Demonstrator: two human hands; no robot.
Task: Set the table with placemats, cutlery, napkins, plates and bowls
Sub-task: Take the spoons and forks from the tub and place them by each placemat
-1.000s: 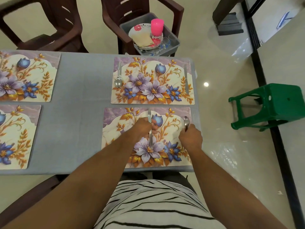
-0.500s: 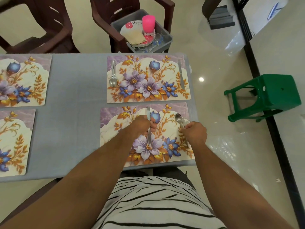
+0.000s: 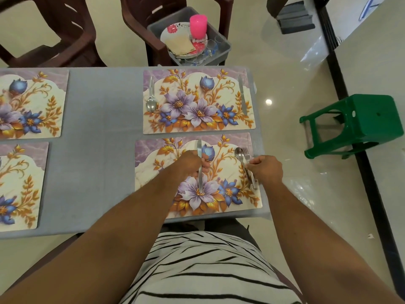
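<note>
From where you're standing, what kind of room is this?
Most likely a dining area in a home. A grey table carries floral placemats with cutlery on them, brown plastic chairs stand around it, and a bin of plates and glasses sits on one chair above a glossy tiled floor.

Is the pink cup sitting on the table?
No, the pink cup stands in the grey tub on the brown chair beyond the table.

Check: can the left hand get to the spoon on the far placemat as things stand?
Probably not yet: the left hand grips a knife. The path to the spoon itself looks open.
</note>
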